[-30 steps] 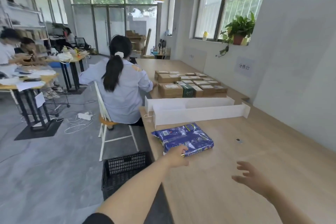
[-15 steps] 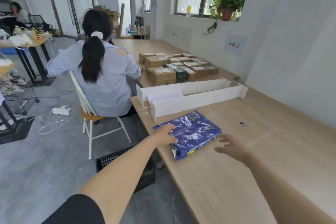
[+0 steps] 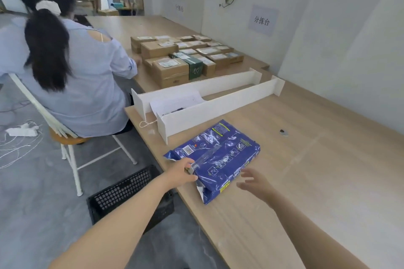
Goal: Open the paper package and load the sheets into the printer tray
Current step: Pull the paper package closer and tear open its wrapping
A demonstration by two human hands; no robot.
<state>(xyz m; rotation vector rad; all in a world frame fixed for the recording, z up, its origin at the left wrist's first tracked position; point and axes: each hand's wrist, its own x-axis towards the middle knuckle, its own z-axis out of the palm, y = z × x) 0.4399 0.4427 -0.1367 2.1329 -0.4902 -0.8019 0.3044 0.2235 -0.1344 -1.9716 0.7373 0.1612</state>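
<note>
The blue paper package (image 3: 215, 159) lay wrapped and taped on the table (image 3: 328, 170). At its near-left end the left hand (image 3: 182, 173) gripped the wrapper, fingers closed; the right hand (image 3: 256, 183) hovered beside it, fingers spread. Nothing was unwrapped; no printer tray showed.

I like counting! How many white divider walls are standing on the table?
2. The nearer white divider stands just beyond the blue paper package; the farther white divider runs alongside behind it, before the cardboard boxes. None seem hidden.
</note>
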